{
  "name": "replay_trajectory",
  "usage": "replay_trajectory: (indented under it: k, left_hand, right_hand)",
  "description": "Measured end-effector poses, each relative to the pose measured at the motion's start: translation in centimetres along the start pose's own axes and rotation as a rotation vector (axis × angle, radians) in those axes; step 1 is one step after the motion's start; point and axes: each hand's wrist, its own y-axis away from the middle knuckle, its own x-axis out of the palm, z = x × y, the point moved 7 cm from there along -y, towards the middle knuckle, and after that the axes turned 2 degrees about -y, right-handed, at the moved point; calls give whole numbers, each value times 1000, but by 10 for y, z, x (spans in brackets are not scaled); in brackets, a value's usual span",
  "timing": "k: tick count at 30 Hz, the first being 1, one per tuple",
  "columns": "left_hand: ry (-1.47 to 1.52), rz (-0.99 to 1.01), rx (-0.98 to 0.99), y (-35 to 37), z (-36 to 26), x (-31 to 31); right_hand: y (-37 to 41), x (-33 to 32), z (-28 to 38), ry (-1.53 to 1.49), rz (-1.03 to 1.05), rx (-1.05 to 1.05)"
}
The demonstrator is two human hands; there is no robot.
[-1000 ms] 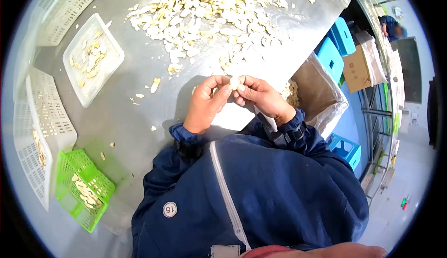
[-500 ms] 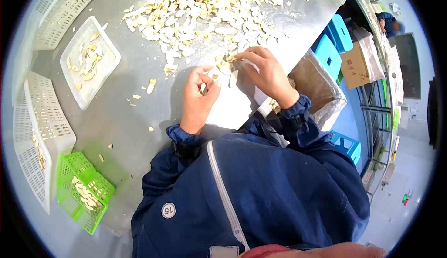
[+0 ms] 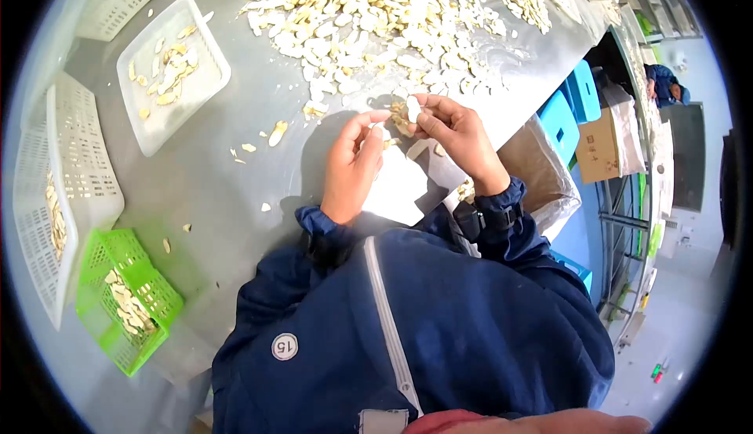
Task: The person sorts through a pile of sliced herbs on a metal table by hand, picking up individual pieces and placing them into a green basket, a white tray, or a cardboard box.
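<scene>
My right hand (image 3: 457, 134) pinches a pale slice (image 3: 412, 109) between thumb and fingers, above the metal table's front part. My left hand (image 3: 353, 163) is just to the left, its thumb and index finger drawn together; what they hold, if anything, is too small to name. Between the hands lie a few brownish slices (image 3: 401, 119). Beyond them spreads a large pile of pale, brown-edged slices (image 3: 376, 10). Beneath the hands is a bright white surface (image 3: 396, 187), partly hidden by them.
A white tray (image 3: 217, 73) with slices stands at the left, near white perforated baskets (image 3: 90, 144) and a green basket (image 3: 157, 293). A lined box (image 3: 537, 159), blue stools (image 3: 558, 124) and a carton (image 3: 598, 148) are at the right. Another person (image 3: 665, 85) is far off.
My right hand has lifted a pale slice from the small group near the pile. My left hand's fingers have moved nearer to it. The whole view has shifted slightly.
</scene>
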Motion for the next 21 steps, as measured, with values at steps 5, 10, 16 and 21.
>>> replay_trajectory:
  k: [5, 10, 16, 21]
  left_hand:
    - [-95, 25, 91, -2, 3, -2]
    - [401, 70, 19, -4, 9, -13]
    - [397, 135, -53, 0, -4, 6]
    - [296, 193, -104, 1, 9, 4]
  right_hand:
    - [19, 28, 15, -72, 161, 51]
    - [20, -39, 29, 709, -245, -194]
    - [41, -1, 12, 867, 25, -449]
    - [33, -48, 9, 968, -260, -347]
